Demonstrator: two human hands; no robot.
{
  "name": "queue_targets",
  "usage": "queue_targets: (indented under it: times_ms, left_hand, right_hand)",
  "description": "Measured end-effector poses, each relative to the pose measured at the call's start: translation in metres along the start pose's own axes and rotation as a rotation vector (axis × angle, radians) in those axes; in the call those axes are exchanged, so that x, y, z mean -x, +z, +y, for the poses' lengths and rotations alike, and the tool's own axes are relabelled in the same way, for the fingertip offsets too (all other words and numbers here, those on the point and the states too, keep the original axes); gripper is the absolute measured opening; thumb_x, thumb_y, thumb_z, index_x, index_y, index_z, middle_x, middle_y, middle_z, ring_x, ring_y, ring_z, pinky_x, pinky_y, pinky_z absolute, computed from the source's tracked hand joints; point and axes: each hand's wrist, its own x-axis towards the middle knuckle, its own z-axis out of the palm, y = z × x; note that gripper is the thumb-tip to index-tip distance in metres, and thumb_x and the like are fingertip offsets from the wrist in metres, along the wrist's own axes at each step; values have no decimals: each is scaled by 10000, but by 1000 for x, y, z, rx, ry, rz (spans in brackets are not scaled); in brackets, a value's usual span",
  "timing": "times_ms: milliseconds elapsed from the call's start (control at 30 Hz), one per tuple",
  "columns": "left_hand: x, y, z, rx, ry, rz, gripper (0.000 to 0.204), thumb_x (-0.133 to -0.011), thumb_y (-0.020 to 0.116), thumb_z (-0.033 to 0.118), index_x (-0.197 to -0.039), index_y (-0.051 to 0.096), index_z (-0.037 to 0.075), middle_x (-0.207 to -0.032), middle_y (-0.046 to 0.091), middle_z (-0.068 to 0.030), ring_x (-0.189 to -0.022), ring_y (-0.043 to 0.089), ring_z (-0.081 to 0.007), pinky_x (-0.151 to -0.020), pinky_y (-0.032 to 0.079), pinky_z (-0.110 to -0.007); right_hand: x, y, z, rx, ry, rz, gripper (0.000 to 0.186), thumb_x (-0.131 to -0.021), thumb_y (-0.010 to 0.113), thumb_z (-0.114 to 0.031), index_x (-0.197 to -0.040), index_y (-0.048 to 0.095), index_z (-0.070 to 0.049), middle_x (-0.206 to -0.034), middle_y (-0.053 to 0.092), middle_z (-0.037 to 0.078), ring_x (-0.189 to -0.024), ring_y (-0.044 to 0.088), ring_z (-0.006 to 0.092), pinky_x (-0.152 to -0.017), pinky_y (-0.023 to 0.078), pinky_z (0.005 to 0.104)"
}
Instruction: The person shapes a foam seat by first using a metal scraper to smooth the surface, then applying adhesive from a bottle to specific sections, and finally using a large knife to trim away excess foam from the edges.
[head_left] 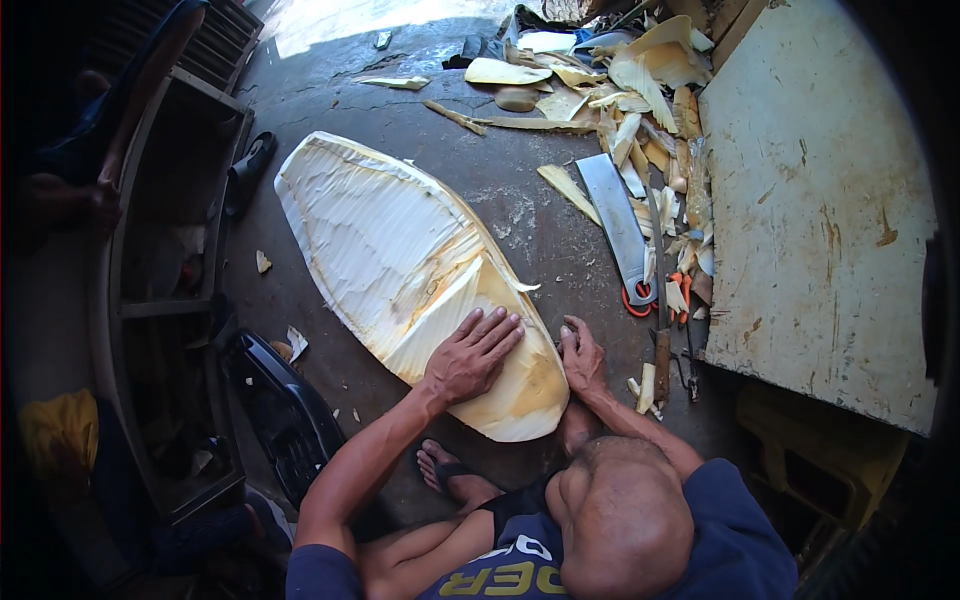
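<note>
A long, seat-shaped block of cream foam point(375, 230) lies on the floor in front of me, its far part ridged with cut marks and its near end smoother and browner. A thin flap of foam rises across its middle. My left hand point(472, 352) rests flat on the near part, fingers stretched out, with nothing in it. At the block's right edge my right hand point(583, 360) is closed, its fingers curled. Whether it grips the foam's edge or some small thing cannot be made out. My bent knee point(630, 520) is close below the right forearm.
To the right lie a broad metal blade point(613, 215) with a red handle, orange-handled scissors point(680, 290) and a wooden-handled knife point(661, 365). Foam scraps point(640, 85) pile up beyond, beside a worn board point(810, 200). Leftward are a black plastic seat base point(275, 410), a shelf point(165, 305) and another person's hand point(100, 205).
</note>
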Motion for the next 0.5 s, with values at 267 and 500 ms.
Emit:
queue_targets:
  times_ms: [267, 500]
  left_hand:
    - [0, -6, 1, -21, -8, -5, 484, -961, 578, 193, -1436, 560, 101, -1533, 520, -83, -1461, 439, -244, -1242, 280, -460]
    - [-3, -3, 3, -13, -4, -5, 583, -906, 632, 185, -1475, 525, 118, -1557, 494, -69, -1472, 426, -247, -1249, 272, -463]
  right_hand:
    - [4, -6, -28, -13, 42, -78, 423, -1073, 465, -354, -1373, 557, -69, -1131, 701, 229, -1025, 704, 359, -936, 528, 446]
    - [-3, 0, -35, 55, -113, -116, 497, -1082, 409, -357, -1443, 465, -19, -1303, 618, 296, -1205, 621, 435, -1039, 461, 468]
